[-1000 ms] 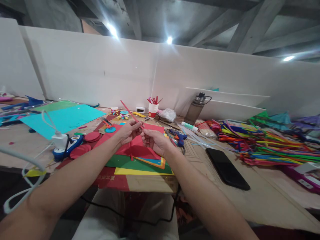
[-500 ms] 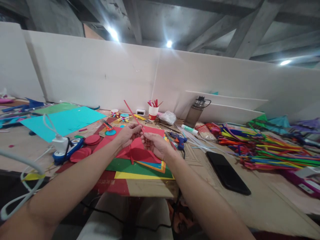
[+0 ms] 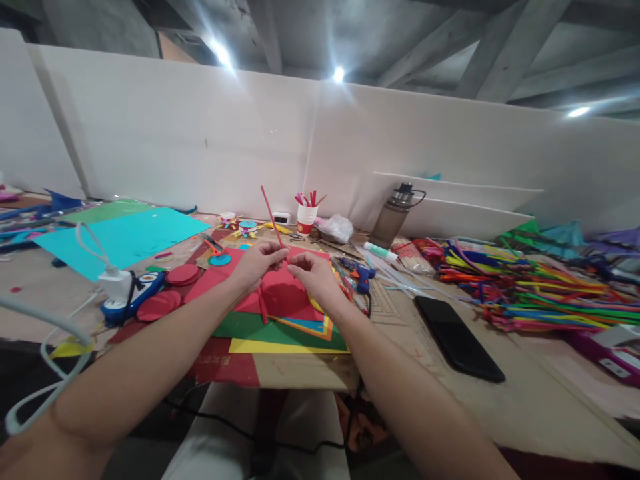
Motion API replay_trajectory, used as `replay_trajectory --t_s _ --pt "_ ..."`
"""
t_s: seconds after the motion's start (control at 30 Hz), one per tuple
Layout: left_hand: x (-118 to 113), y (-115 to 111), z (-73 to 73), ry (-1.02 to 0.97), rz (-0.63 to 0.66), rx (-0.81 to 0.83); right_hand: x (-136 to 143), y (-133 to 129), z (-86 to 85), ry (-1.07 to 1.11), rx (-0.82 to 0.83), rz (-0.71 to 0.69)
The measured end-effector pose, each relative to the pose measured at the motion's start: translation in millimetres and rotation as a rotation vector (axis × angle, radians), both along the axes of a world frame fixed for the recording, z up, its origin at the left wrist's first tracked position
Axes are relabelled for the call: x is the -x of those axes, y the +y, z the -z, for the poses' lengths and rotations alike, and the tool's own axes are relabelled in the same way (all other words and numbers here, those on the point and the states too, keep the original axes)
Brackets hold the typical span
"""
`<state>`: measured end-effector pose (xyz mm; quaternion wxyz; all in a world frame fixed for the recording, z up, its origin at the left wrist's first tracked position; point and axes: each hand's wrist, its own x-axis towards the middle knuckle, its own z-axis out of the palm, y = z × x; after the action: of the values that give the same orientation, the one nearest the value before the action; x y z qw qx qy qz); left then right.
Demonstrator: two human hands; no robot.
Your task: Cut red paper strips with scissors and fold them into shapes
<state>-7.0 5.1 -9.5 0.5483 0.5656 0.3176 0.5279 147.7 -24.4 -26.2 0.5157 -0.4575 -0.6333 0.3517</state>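
Note:
A thin red strip [image 3: 271, 212] slants up and away from between my hands, its far end free in the air. My left hand [image 3: 261, 267] pinches it near its lower part. Close beside it, my right hand [image 3: 311, 277] is closed with thumb and fingertips at the strip's lower end, which the fingers mostly hide. Below both hands lie red paper sheets [image 3: 205, 288] with a narrow red piece [image 3: 263, 305] on top. Green paper [image 3: 235, 327] and yellow paper [image 3: 290, 346] stick out underneath.
Left are red discs [image 3: 159, 306], a blue power strip [image 3: 125, 307] and cyan paper [image 3: 125, 237]. Behind stand a paper cup [image 3: 306, 219] and a bottle [image 3: 393, 217]. Right are a blue glue gun [image 3: 363, 277], a phone [image 3: 457, 340] and colourful pipe cleaners [image 3: 550, 300].
The red strip has turned to point more steeply upward. My right hand has risen slightly, its fingers drawn together near the left hand. The view has shifted a little.

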Motion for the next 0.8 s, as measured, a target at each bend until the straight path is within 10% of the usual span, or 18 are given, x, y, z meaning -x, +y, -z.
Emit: replay_trajectory --t_s 0.8 --pt "-7 -11 -0.1 0.132 -0.077 -0.054 -3 3 2.0 -0.001 0.049 0.062"
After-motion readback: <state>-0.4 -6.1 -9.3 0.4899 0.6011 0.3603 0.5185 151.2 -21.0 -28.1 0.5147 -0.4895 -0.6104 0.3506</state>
